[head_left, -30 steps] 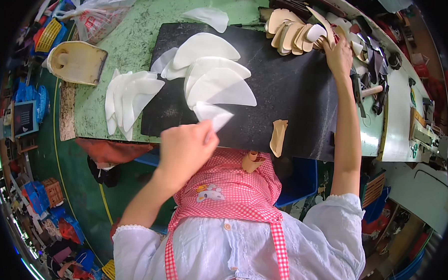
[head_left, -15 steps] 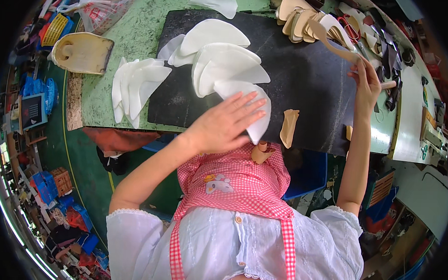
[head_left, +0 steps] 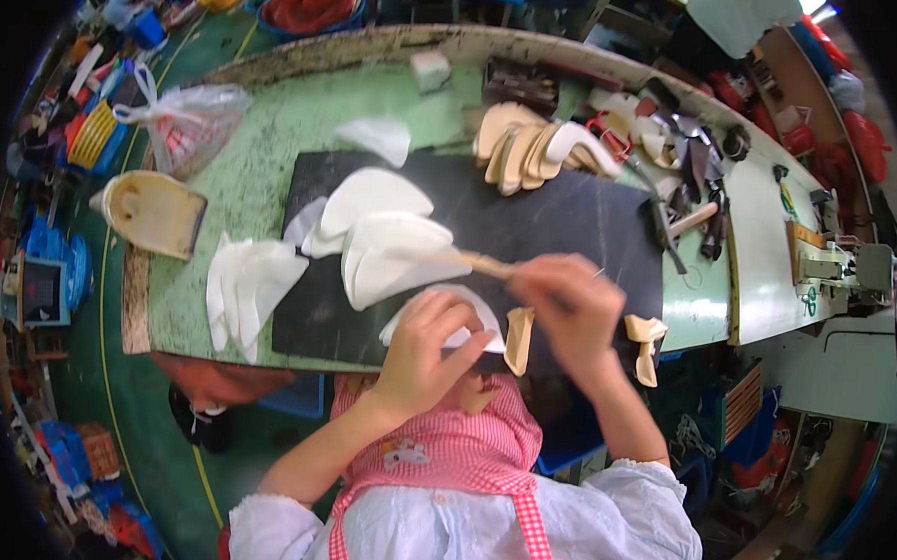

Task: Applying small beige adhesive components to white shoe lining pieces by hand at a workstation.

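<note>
- My left grip (head_left: 428, 341) rests on a white piece (head_left: 482, 307) near the close edge of the black mat (head_left: 620, 237); I cannot tell whether its fingers pinch.
- My right grip (head_left: 558, 297) is clamped on a tan strip (head_left: 489, 266).
- Overlapping white sheets (head_left: 389, 262) lie beyond.
- Tan cutouts (head_left: 514, 148) pile up by the mat's far edge.

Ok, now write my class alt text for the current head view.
A person's left hand touches a white piece near the front edge of a black mat, while the right hand holds a thin tan strip. Stacked white pieces lie beyond the left hand, and overlapping tan pieces sit at the mat's far edge.
</note>
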Available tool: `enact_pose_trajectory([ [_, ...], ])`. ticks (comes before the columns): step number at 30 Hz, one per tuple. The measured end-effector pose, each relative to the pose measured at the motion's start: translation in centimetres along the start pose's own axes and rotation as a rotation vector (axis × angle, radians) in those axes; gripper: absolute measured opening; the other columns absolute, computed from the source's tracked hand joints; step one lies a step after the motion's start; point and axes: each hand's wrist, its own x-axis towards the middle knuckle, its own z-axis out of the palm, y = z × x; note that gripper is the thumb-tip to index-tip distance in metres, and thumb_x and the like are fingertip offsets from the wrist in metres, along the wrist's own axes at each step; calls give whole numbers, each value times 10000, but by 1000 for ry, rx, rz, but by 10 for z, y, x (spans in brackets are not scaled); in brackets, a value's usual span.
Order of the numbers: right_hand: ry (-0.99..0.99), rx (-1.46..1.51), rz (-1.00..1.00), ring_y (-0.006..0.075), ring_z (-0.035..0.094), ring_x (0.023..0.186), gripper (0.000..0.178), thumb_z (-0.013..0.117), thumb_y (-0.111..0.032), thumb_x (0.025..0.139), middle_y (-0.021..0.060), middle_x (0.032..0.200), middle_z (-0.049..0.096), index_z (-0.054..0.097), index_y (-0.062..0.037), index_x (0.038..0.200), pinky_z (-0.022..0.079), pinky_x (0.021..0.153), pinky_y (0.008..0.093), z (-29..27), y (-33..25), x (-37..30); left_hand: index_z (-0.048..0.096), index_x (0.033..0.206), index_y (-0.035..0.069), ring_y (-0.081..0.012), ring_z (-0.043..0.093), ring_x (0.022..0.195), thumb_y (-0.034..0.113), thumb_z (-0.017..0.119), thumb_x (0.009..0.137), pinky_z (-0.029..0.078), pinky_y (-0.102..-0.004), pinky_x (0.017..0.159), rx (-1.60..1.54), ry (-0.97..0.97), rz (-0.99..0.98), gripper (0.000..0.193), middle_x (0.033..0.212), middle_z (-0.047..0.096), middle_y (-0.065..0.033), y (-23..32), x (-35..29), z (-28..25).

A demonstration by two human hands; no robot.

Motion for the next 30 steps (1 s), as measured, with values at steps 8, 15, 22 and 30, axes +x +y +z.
enact_pose_trajectory([
  [8,-240,229,134,183,701,716,205,779,-41,820,86,882,754,767,-48,1025,556,671,284,-3,-32,4,612,894,-15,-144,560,740,274,476,1075,449,-278,706,-721,-115,-320,368,829,578,-73,14,14,-28],
  [15,-426,166,189,185,739,757,149,764,-39,819,90,861,756,771,-48,967,567,691,285,-13,-33,12,595,951,-12,-223,583,682,166,486,1033,469,-336,639,-368,-233,-146,224,824,549,-109,18,14,-38],
  [22,-358,271,377,124,736,827,183,729,51,801,92,923,766,731,48,984,589,744,263,-10,-40,-7,604,859,33,-337,614,728,137,618,919,478,-425,629,28,27,28,120,830,581,-128,36,13,-23],
  [30,-463,550,516,114,660,796,124,683,-12,829,73,928,726,697,15,949,525,736,252,-15,-27,-13,606,707,59,-45,503,730,257,686,962,422,-252,700,-953,-422,-410,333,734,518,55,15,17,-39],
])
